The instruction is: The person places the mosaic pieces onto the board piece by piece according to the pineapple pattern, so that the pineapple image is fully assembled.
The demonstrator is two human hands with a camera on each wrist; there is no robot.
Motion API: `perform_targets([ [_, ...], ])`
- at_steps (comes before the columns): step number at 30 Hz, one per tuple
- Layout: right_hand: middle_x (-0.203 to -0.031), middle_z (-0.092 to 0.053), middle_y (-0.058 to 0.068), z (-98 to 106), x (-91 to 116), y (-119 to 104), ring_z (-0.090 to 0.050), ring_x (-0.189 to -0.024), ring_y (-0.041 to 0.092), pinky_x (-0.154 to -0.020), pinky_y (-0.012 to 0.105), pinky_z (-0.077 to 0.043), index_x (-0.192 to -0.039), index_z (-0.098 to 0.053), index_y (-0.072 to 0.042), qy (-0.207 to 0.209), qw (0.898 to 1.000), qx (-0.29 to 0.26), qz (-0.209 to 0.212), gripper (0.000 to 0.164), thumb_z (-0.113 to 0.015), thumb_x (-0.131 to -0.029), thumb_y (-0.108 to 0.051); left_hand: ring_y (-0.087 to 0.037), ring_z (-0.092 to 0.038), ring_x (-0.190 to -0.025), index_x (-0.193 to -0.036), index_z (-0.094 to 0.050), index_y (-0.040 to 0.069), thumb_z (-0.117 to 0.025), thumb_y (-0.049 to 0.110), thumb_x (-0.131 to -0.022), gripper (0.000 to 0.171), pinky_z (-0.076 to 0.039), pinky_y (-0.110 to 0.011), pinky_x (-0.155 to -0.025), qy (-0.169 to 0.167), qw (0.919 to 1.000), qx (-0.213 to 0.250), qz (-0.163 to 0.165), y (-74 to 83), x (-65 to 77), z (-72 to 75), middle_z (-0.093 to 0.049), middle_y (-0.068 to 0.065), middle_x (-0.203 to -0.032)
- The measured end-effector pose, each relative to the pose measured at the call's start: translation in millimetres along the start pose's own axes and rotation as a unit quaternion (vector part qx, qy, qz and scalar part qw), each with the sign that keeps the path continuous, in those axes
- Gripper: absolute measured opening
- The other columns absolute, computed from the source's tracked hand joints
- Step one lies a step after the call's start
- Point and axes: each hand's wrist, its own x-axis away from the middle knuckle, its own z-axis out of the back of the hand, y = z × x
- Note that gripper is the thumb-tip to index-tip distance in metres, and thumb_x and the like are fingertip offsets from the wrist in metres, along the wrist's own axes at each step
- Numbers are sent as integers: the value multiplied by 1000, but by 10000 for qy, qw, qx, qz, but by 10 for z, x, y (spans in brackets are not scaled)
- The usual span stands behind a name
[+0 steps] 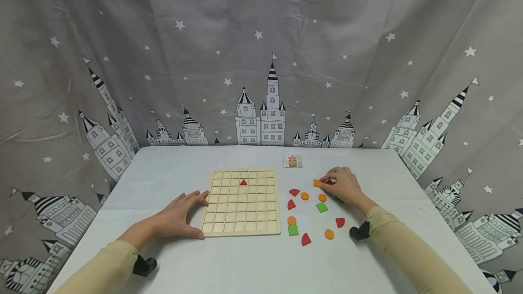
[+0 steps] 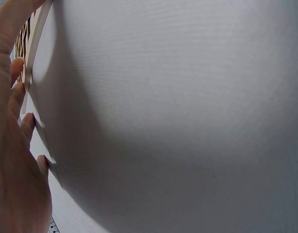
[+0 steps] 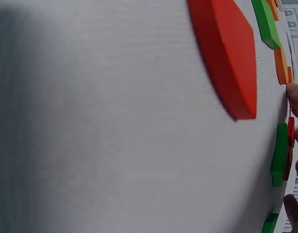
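Note:
A pale wooden grid board [image 1: 241, 229] lies left of centre with one red triangle [image 1: 244, 182] in an upper cell. My left hand [image 1: 180, 216] is spread along the board's left edge, thumb near the lower left corner and fingertips at the side; the left wrist view shows the fingers [image 2: 26, 127] beside the rim. My right hand [image 1: 345, 186] is among the loose pieces, its thumb and index finger pinching the right side of an orange square [image 1: 317, 183]. A red piece [image 1: 330, 183] shows between these fingers. In the right wrist view the thumb [image 3: 295, 94] is beside orange pieces.
Between board and right hand lie several red quarter-circles [image 1: 306, 239], orange discs [image 1: 329, 234] and green squares [image 1: 293, 230]. A small pattern card [image 1: 293, 161] lies behind them. A grey castle-print curtain [image 1: 261, 58] stands at the back of the white table [image 1: 245, 267].

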Motion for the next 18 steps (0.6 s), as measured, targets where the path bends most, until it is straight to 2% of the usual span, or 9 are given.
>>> perform_targets([
  [18,-118,-66,8,-28,-53,-51,-51,-122,35,-106,58,-43,-99,-78,-13,30,9996,137,227,17,-78,-89,-27,-44,-27,-150,-129,-55,19,-83,71,-67,86,-10,-65,-122,36,9999,-116,-114,9,2,15,-36,-12,-163],
])
